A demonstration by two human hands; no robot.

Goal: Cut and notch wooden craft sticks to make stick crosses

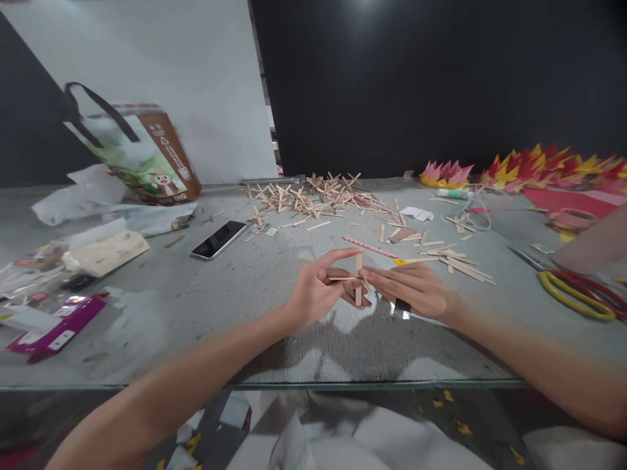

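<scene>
A grey table [161,326] spans the work area. A carry bag [147,150] stands at its far left. A pair of scissors [578,294] with yellow and red handles lies at the right, well apart from both hands. A heap of wooden sticks [304,199] covers the far middle, beyond the hands.

The left hand [313,287] and right hand [416,287] meet above the near middle of the table. A phone [219,240] lies to the left, touching neither hand. A striped pencil [369,247] lies just beyond the hands, slanting down toward the right one.

The item in hand is an upright stick [358,297], located between the two hands. Its long axis runs top to bottom in the view. The left hand is the more closely engaged: its forefinger reaches across to the top end, other fingers lie behind the lower end, and the grip is judged firm on the wood. The right fingertips arrive from the right, bunched against the middle; whether they pinch the wood cannot be determined.

The narrowest piece is a cross stick [341,279], its thin edge showing, running leftward from that middle into the left hand, roughly square to the upright stick. Whether the two are joined cannot be determined; the fingers hide the crossing.
</scene>
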